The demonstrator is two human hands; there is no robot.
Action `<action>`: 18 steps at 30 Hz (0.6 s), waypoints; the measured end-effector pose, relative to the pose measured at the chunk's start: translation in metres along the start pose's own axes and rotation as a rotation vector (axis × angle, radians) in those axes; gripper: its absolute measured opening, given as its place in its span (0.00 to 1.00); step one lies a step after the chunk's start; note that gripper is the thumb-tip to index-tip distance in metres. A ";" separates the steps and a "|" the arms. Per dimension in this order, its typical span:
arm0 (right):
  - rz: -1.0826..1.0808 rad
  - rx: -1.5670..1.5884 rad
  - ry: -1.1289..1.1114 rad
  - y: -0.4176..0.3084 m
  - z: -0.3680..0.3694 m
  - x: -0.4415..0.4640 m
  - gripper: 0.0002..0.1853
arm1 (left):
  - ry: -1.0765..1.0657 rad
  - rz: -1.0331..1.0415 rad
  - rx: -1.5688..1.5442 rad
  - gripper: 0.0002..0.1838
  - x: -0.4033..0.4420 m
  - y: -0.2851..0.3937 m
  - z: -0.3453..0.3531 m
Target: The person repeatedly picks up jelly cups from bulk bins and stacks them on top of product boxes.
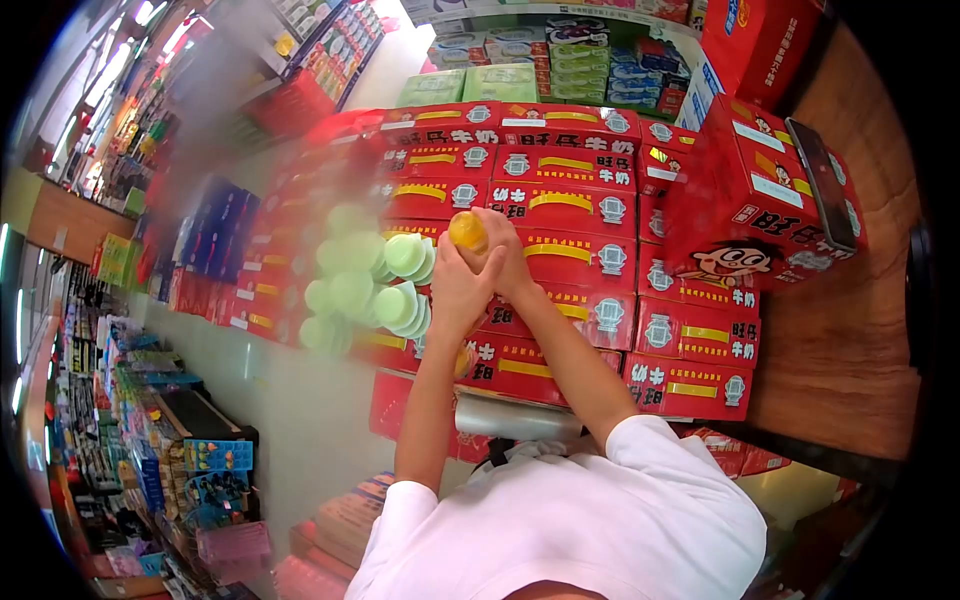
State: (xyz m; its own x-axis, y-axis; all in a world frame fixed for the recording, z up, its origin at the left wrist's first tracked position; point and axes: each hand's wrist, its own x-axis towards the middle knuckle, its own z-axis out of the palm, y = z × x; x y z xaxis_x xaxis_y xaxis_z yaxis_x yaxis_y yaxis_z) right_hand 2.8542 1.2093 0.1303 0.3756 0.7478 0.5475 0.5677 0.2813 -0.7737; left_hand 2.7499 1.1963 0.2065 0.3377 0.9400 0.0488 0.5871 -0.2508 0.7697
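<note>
Both hands come together over the stacked red milk cartons [560,210]. Between them is a yellow-orange rounded item [467,231], whose exact kind I cannot make out. My left hand [463,285] is closed around its lower part from the near side. My right hand [506,254] curls around it from the right, fingers behind. Just left of the hands, several pale green round cup-like pieces [393,306] stand in a cluster, partly blurred. Another small orange item [462,362] shows beside my left forearm.
A red milk box [735,225] stands at the right, with a dark phone [822,185] leaning on it. Brown wood [835,330] lies beyond. Green and blue packs [580,65] sit at the back. Store shelves [190,440] line the left; part of the view is smeared.
</note>
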 end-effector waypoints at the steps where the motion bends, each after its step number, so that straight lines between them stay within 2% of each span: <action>1: -0.010 0.006 -0.004 -0.001 0.000 0.000 0.34 | 0.012 0.000 0.000 0.50 -0.006 -0.001 -0.001; 3: 0.034 -0.007 -0.045 -0.004 -0.002 0.000 0.34 | 0.183 0.157 0.200 0.49 -0.023 -0.001 0.001; 9: 0.040 -0.039 -0.062 -0.008 -0.003 -0.002 0.35 | 0.281 0.325 0.089 0.47 -0.107 0.013 -0.025; 12: -0.014 -0.032 -0.010 -0.008 0.000 -0.005 0.38 | 0.287 0.255 0.023 0.48 -0.143 -0.002 -0.038; 13: -0.017 -0.123 -0.010 -0.018 -0.006 -0.004 0.40 | 0.278 0.239 -0.002 0.48 -0.155 -0.007 -0.043; 15: -0.032 -0.206 -0.014 -0.045 -0.011 -0.008 0.41 | 0.310 0.192 -0.020 0.47 -0.179 -0.016 -0.055; 17: -0.147 -0.238 0.059 -0.078 -0.022 -0.026 0.43 | 0.313 0.102 -0.160 0.46 -0.206 -0.025 -0.066; 18: -0.184 -0.184 0.059 -0.102 -0.028 -0.044 0.40 | 0.333 0.089 -0.126 0.44 -0.222 -0.031 -0.070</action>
State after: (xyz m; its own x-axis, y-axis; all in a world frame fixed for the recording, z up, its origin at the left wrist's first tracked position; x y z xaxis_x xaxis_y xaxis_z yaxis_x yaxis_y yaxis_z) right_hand 2.8002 1.1307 0.1934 0.2925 0.6562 0.6956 0.7519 0.2916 -0.5913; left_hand 2.6050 1.0114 0.2168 0.1133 0.9448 0.3075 0.4638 -0.3240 0.8246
